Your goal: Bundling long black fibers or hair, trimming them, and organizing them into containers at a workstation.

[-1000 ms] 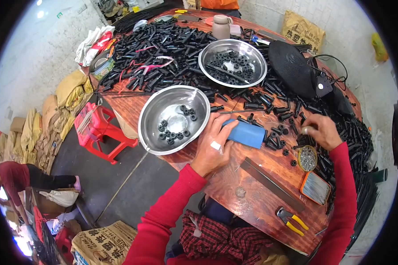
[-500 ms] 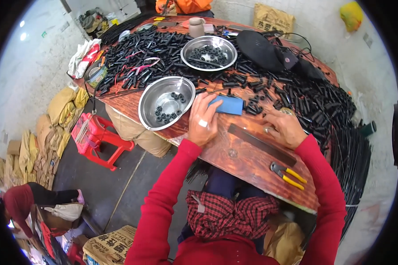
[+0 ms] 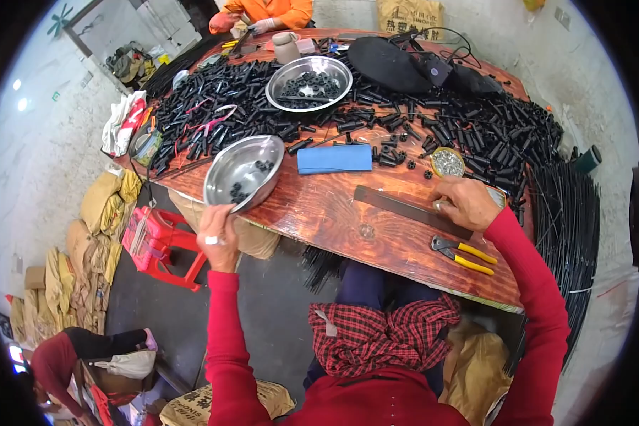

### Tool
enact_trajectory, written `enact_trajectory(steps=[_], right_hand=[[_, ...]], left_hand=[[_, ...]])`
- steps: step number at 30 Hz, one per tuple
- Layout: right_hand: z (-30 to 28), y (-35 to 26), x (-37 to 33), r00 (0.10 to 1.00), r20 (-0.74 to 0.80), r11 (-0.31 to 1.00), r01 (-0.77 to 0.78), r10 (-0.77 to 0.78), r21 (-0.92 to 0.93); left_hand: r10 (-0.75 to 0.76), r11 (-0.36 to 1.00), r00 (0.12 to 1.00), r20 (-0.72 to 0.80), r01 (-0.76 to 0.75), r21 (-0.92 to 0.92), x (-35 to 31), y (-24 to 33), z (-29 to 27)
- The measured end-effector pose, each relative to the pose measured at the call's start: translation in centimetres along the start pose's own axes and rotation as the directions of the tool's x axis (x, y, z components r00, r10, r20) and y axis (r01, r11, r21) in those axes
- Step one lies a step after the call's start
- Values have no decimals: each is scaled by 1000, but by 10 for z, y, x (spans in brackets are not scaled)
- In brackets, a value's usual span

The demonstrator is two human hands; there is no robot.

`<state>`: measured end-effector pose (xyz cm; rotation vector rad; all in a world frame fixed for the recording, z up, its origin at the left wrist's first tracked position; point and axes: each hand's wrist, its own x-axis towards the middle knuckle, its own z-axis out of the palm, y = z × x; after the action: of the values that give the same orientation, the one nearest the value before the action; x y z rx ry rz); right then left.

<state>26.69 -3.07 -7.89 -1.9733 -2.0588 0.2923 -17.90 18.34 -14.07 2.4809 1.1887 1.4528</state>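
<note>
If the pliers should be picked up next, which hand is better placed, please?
Probably the right hand: it is close to the pliers, just beyond them, though whether it holds something is unclear. The left hand is much farther away, at the rim of the nearer bowl.

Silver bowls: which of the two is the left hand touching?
The nearer bowl: the left hand is at its rim. The other bowl, farther back by the beige mug, has no hand on it.
</note>
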Motion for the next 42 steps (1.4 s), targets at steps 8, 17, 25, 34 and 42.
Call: enact_trajectory(steps=[8,17,25,34,42], right_hand=[[13,24,34,982,-187,998,4,-15,-56],[32,61,77,948,-319,982,-42,-20,-186],[25,71,75,947,-310,985,-124,82,-119],[47,47,85,982,-174,979,39,-74,-199],[34,36,66,968,-156,953,151,-196,-263]], left_hand=[[-61,993,995,82,53,102,-16,-7,-56],[-105,994,983,149,109,-22,-24,10,-19],[4,998,987,159,5,-55,-17,2,9],[12,1000,982,190,-13,6,-20,2,5],[-12,1000,991,131,12,0,-24,3,-2]])
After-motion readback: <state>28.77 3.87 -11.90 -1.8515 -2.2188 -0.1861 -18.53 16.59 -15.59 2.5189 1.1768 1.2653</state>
